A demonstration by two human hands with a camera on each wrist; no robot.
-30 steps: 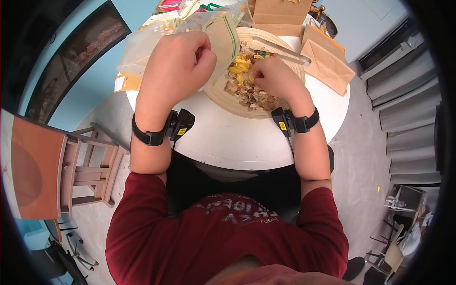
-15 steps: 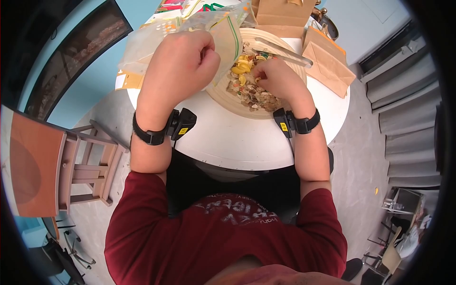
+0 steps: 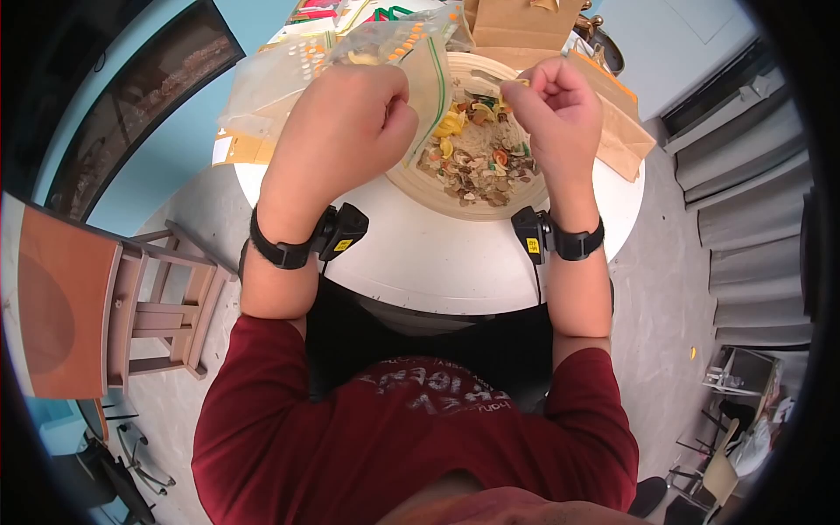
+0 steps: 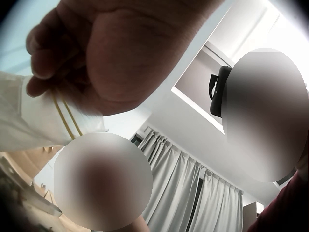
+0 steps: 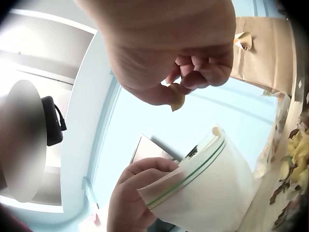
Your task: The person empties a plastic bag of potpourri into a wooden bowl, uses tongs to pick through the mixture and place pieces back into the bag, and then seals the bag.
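Observation:
My left hand (image 3: 350, 131) grips the edge of a clear zip bag (image 3: 429, 96) with a green seal line; in the right wrist view the bag (image 5: 207, 188) hangs from that hand (image 5: 133, 198), its mouth upward. A small yellow piece (image 5: 177, 96) is pinched between thumb and fingers of my right hand (image 5: 178, 53), raised above the bag's level. Below and between the hands is a round woven tray (image 3: 411, 188) holding yellow pieces (image 3: 451, 123) and a heap of mixed brownish bits (image 3: 477, 179). Metal tongs lie across the tray's far side, partly behind my right hand.
Brown paper bags (image 3: 516, 31) stand behind the tray, and another (image 3: 626, 131) stands at its right. More clear bags with orange dots (image 3: 306, 57) lie at the far left of the round white table (image 3: 420, 271). A wooden chair (image 3: 171, 306) is at the left.
My right hand has lifted from the heap, moving up and right with a yellow piece. My left hand has shifted slightly right with the bag.

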